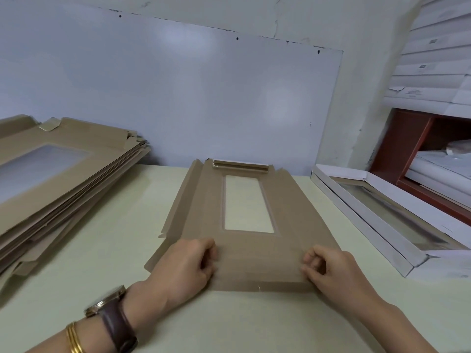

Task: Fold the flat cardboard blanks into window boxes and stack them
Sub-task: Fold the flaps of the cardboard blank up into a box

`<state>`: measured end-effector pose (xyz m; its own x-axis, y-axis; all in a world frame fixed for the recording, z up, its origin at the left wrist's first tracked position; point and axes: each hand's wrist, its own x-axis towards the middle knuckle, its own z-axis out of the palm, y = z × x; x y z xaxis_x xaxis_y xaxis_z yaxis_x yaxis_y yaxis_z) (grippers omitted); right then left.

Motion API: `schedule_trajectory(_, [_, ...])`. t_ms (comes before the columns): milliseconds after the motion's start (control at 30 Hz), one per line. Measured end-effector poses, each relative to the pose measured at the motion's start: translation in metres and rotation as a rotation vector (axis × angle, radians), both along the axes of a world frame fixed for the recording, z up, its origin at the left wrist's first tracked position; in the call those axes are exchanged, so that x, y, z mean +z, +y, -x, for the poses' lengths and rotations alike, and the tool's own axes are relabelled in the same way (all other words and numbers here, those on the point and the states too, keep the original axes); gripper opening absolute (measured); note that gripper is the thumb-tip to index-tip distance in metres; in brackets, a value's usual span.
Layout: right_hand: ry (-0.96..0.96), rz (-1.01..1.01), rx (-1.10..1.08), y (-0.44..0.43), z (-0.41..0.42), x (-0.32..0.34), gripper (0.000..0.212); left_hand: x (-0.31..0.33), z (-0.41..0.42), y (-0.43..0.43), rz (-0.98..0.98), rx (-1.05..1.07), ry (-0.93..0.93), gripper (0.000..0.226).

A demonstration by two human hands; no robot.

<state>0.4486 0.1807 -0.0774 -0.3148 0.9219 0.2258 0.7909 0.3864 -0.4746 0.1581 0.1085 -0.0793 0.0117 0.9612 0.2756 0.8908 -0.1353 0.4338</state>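
Lying flat on the table [102,263], the blank [204,207] is pinched at its near flap [257,275] by left hand [182,266] and right hand [331,271], fingers curled. Judged light and thin, bending readily at scores; window [248,205] film fragile. Grip flap edges, clear of window.

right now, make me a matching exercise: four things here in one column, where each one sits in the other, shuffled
Things: 1 stack of flat blanks; 2 centre blank; 3 folded window box; 4 wristwatch
Places: a on the left arm; b on the person's right; c gripped by left hand and right hand; d on the person's left
Pairs: 1-d, 2-c, 3-b, 4-a
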Motion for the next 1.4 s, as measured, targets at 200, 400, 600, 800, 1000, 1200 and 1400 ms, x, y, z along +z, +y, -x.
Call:
schedule_trajectory(200, [-0.112,-0.129,-0.07,0.001,0.0,0.001,0.031,-0.002,0.012,-0.003,-0.089,0.252,0.165,0.052])
schedule_trajectory(400, [-0.269,-0.039,-0.304,0.01,-0.009,0.007,0.097,0.0,0.017,0.002,0.092,0.435,0.117,0.115])
schedule_trajectory(600, [-0.212,0.125,-0.331,0.028,-0.018,0.009,0.143,-0.003,0.024,0.005,0.134,0.328,-0.154,0.121])
schedule_trajectory(800, [-0.089,0.059,-0.231,0.036,-0.018,0.0,0.143,0.001,0.021,0.005,-0.013,0.24,-0.107,0.116])
schedule_trajectory(1000, [-0.015,0.028,-0.115,0.038,-0.02,0.002,0.121,0.012,0.016,0.011,0.041,0.201,-0.02,0.108])
schedule_trajectory(1200, [-0.192,0.095,0.002,0.04,-0.019,0.016,0.07,0.016,0.017,0.018,0.2,0.199,-0.004,0.078])
schedule_trajectory(1400, [-0.35,0.253,0.103,0.05,-0.013,0.039,0.052,0.017,0.018,0.023,0.247,0.149,0.044,0.065])
